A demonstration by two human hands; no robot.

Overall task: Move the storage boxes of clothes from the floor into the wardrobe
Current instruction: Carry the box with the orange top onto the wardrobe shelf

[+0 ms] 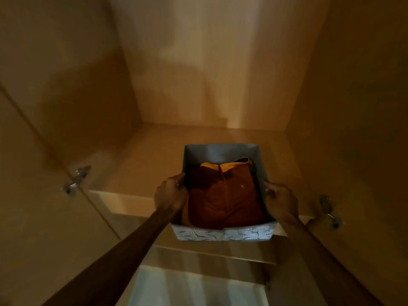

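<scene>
Reaching in from the bottom edge, two bare forearms, elbows cut off. Left hand (pixel 170 193) closed on the left wall of the box (pixel 223 234), thumb inside. Right hand (pixel 280 200) curled over the right wall; fingertips hidden. Box: grey, leaf print on near face, open top, resting on the wardrobe shelf (pixel 136 168), near end overhanging its front edge. Contents: folded brown garment (pixel 223 202), yellow lining at collar. Hinges (pixel 76 181) blurred; interior dim.

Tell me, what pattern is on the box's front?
A white leaf print on grey, on the box, head view.
</scene>
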